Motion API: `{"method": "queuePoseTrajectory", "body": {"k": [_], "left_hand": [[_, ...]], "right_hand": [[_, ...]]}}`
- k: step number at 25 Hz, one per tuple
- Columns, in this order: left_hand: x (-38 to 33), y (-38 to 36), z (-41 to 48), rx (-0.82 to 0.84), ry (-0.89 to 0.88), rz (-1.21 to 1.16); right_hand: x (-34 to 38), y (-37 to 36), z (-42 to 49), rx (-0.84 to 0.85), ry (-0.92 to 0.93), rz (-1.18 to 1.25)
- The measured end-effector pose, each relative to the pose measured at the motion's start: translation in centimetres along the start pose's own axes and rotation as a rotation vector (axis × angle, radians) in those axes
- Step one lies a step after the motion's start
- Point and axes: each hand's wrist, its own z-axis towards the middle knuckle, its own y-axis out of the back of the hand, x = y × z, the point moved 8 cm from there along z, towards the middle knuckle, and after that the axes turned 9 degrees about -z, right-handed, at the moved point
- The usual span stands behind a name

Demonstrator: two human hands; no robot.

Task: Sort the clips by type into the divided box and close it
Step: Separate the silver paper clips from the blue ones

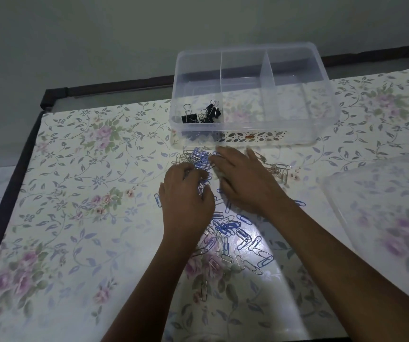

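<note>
A clear divided box (321,99) stands open at the back of the table. Its left compartment holds several black binder clips (202,115); the other compartments look bare. Blue and silver paper clips (233,233) lie scattered on the floral cloth in front of the box. My left hand (186,193) curls its fingers round a bunch of paper clips (196,160) just before the box. My right hand (245,181) lies flat, fingers spread, on the clips beside it. More silver clips (278,169) sit to the right of that hand.
The box's clear lid (381,218) lies at the right edge of the table. A dark frame (8,191) borders the table on the left and back. A pale wall rises behind.
</note>
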Motion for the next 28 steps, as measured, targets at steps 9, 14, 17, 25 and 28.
{"method": "queuePoseTrajectory", "body": {"k": [9,14,17,25,28], "left_hand": [[-1.9,0.5,-0.2,-0.006,-0.191,-0.048],[-3.0,2.4,-0.1,-0.023,-0.169,-0.157],[-3.3,0.3,-1.1,0.227,-0.226,-0.055],[-3.2,-1.3,-3.6,0.341,-0.308,0.046],[-2.9,-0.5,-4.2,0.269,-0.292,0.0]], "right_hand": [[0.3,2.4,-2.8,-0.192,0.205,-0.124],[1.6,2.3,-4.1,-0.101,0.319,-0.031],[1.8,1.6,-4.6,0.005,0.316,-0.036],[0.2,3.8,-7.1,-0.176,0.245,-0.027],[-1.0,4.7,-7.7,-0.268,0.043,0.105]]}}
